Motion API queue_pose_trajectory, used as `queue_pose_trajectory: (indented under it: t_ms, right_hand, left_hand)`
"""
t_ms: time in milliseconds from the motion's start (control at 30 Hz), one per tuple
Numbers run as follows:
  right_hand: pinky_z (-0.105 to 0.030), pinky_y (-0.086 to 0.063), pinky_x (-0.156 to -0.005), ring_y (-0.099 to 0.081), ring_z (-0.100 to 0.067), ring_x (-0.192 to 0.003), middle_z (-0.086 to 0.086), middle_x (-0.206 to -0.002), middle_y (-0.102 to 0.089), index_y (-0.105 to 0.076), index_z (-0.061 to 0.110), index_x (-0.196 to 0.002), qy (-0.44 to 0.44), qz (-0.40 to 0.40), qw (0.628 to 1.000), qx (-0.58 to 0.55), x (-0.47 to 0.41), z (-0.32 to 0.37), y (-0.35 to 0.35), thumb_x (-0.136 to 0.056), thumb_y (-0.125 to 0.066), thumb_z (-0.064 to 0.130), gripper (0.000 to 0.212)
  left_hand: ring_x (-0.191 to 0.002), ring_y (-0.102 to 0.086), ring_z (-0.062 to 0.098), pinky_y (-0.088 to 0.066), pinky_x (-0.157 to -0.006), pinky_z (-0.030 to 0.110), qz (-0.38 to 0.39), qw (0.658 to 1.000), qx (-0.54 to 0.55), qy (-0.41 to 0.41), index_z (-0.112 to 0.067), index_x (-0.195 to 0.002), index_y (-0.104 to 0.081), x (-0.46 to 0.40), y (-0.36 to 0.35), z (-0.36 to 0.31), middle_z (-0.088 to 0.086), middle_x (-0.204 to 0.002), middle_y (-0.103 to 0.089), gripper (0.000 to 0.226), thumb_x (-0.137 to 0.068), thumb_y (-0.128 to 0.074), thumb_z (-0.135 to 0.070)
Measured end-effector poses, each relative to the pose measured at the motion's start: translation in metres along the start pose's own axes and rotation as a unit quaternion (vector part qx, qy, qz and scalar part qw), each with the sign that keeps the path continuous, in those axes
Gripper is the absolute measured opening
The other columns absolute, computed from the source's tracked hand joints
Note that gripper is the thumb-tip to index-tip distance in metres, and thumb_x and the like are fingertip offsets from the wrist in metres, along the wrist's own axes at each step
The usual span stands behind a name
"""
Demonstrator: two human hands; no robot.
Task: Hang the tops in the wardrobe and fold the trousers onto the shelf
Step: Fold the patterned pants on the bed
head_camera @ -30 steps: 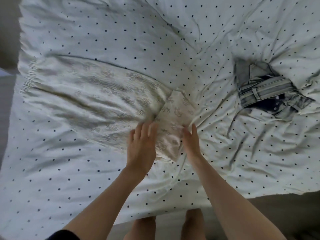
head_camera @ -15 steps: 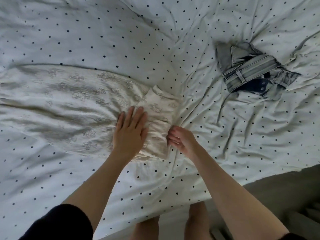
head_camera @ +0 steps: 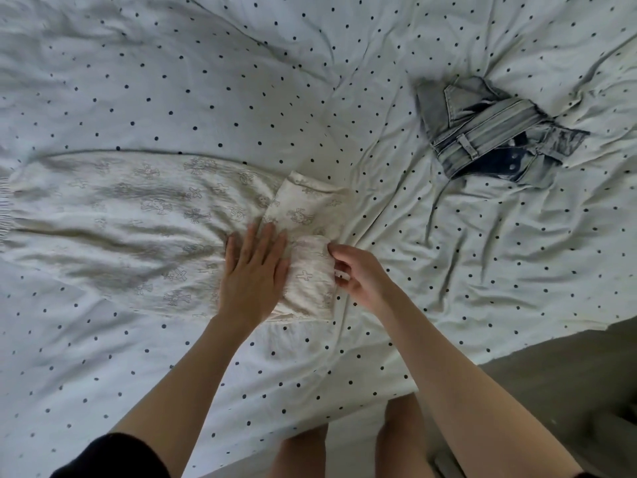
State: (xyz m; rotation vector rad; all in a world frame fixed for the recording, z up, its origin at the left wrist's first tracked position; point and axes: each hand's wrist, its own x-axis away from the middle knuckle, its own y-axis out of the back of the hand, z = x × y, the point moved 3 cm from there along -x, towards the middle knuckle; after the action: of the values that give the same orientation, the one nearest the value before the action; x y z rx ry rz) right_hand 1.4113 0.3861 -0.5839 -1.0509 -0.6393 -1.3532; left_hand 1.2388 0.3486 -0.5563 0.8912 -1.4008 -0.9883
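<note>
Cream patterned trousers (head_camera: 131,219) lie stretched across the bed, their right end folded over into a small thick flap. My left hand (head_camera: 253,270) presses flat on the fabric just left of that fold, fingers straight. My right hand (head_camera: 358,274) pinches the folded edge at its right side, fingers curled round the cloth. A crumpled pale-blue denim garment (head_camera: 489,132) lies apart on the bed at the upper right.
The bed cover (head_camera: 241,81) is white with dark dots and is creased. Its near edge runs along the bottom right, with grey floor (head_camera: 568,381) beyond. My bare legs (head_camera: 344,450) stand against the bed's edge.
The view has shifted left and closer. My right hand went from lying flat beside the fold to gripping its edge, and the flap has been rolled over towards my left hand.
</note>
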Motion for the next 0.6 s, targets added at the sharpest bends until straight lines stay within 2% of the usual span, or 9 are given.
queue_pose_trajectory:
  t_ms: [100, 167, 233, 300, 333, 400, 500, 533, 600]
  right_hand:
    - [-0.028, -0.049, -0.067, -0.059, -0.012, -0.074, 0.0, -0.077, -0.064, -0.068, 0.012, -0.079, 0.061, -0.003, 0.998, 0.032, 0.018, 0.016, -0.008, -0.082, -0.068, 0.007, 0.006]
    - [-0.024, -0.05, -0.066, -0.064, -0.009, -0.077, 0.001, -0.081, -0.067, -0.068, 0.014, -0.079, 0.102, -0.009, 0.993, 0.064, 0.033, 0.028, -0.015, -0.082, -0.069, 0.01, 0.005]
    - [-0.019, -0.051, -0.058, -0.066, -0.005, -0.07, 0.001, -0.08, -0.068, -0.067, 0.015, -0.077, 0.143, -0.015, 0.984, 0.102, 0.048, 0.039, -0.027, -0.081, -0.071, 0.012, 0.007]
    - [-0.023, -0.056, -0.063, -0.067, -0.01, -0.074, 0.0, -0.084, -0.069, -0.066, 0.016, -0.077, 0.185, -0.024, 0.971, 0.149, 0.062, 0.051, -0.047, -0.08, -0.072, 0.015, 0.007]
    - [-0.03, -0.057, -0.071, -0.068, -0.015, -0.079, -0.001, -0.087, -0.069, -0.066, 0.015, -0.078, 0.207, -0.033, 0.962, 0.176, 0.067, 0.056, -0.056, -0.08, -0.073, 0.016, 0.007]
    - [-0.042, -0.055, -0.082, -0.067, -0.021, -0.088, 0.0, -0.09, -0.069, -0.069, 0.013, -0.085, 0.253, -0.038, 0.937, 0.236, 0.078, 0.067, -0.086, -0.079, -0.073, 0.02, 0.01]
    - [-0.044, -0.055, -0.082, -0.067, -0.021, -0.086, 0.008, -0.081, -0.065, -0.069, 0.014, -0.088, 0.286, -0.013, 0.909, 0.303, 0.088, 0.072, -0.138, -0.078, -0.073, 0.02, 0.013]
    - [-0.043, -0.055, -0.081, -0.067, -0.021, -0.086, 0.008, -0.079, -0.065, -0.07, 0.013, -0.089, 0.29, -0.01, 0.898, 0.33, 0.088, 0.071, -0.154, -0.078, -0.072, 0.02, 0.013]
    - [-0.042, -0.055, -0.083, -0.067, -0.023, -0.089, 0.0, -0.086, -0.069, -0.071, 0.01, -0.094, 0.272, 0.009, 0.895, 0.354, 0.081, 0.065, -0.185, -0.082, -0.069, 0.018, 0.015]
  left_hand:
    - [-0.143, 0.013, 0.02, 0.021, -0.112, 0.037, 0.002, 0.998, 0.059, -0.016, -0.022, -0.147, 0.001, 0.007, 0.009, -0.005, -0.002, -0.156, 0.004, 0.067, -0.088, 0.015, -0.051]
    - [-0.145, 0.005, 0.015, 0.019, -0.112, 0.027, -0.013, 0.993, 0.115, -0.031, -0.021, -0.147, -0.001, 0.015, 0.016, -0.008, -0.006, -0.155, 0.0, 0.057, -0.096, 0.004, -0.045]
    - [-0.144, -0.013, 0.015, 0.008, -0.114, 0.016, -0.008, 0.963, 0.27, -0.012, -0.022, -0.148, -0.01, 0.025, 0.025, -0.008, -0.01, -0.152, -0.009, 0.048, -0.102, -0.016, -0.036]
    - [-0.126, -0.049, 0.02, -0.023, -0.115, 0.025, 0.01, 0.891, 0.45, 0.06, -0.027, -0.145, -0.029, 0.032, 0.037, 0.002, -0.002, -0.147, -0.037, 0.044, -0.101, -0.03, -0.032]
    - [-0.113, -0.059, 0.02, -0.036, -0.108, 0.031, 0.009, 0.852, 0.514, 0.1, -0.029, -0.141, -0.039, 0.035, 0.043, 0.007, 0.002, -0.136, -0.053, 0.04, -0.101, -0.034, -0.029]
    - [-0.106, -0.063, 0.019, -0.046, -0.098, 0.033, -0.029, 0.765, 0.625, 0.151, -0.027, -0.126, -0.054, 0.044, 0.058, 0.028, 0.001, -0.114, -0.066, 0.03, -0.099, -0.041, -0.023]
    - [-0.104, -0.065, 0.021, -0.052, -0.086, 0.034, -0.057, 0.619, 0.768, 0.154, -0.024, -0.116, -0.06, 0.063, 0.075, 0.062, 0.001, -0.107, -0.07, 0.03, -0.093, -0.048, -0.037]
    - [-0.103, -0.065, 0.02, -0.053, -0.082, 0.032, -0.056, 0.597, 0.786, 0.151, -0.025, -0.118, -0.059, 0.068, 0.077, 0.072, 0.001, -0.108, -0.07, 0.036, -0.089, -0.051, -0.046]
    - [-0.102, -0.066, 0.017, -0.053, -0.078, 0.03, -0.042, 0.586, 0.794, 0.16, -0.031, -0.121, -0.056, 0.076, 0.075, 0.095, -0.001, -0.112, -0.068, 0.049, -0.082, -0.052, -0.059]
